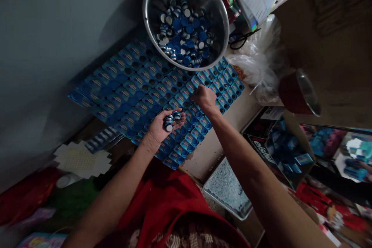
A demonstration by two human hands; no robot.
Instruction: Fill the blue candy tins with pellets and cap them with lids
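My left hand [158,128] lies palm up over the front part of the printed blue blister cards, cupping several small round blue-and-white caps [169,121]. My right hand [205,97] is closed, fingertips pointing down at the middle of the cards; whatever its fingers hold is hidden. The blue cards [124,93] lie in tight rows, each with a printed label and a round hollow. Hollows near my right hand's side look dark, while those in the front rows show blue rounds. Beyond the hands, a steel bowl [148,19] holds many more such caps.
Scissors [242,40] and clear plastic bags [266,62] lie at the back right. At right stand a cardboard box [325,46], a red bowl [299,93] and an open carton [258,145] of blue packs. A metal tray [228,186] of pale bits sits below my right forearm.
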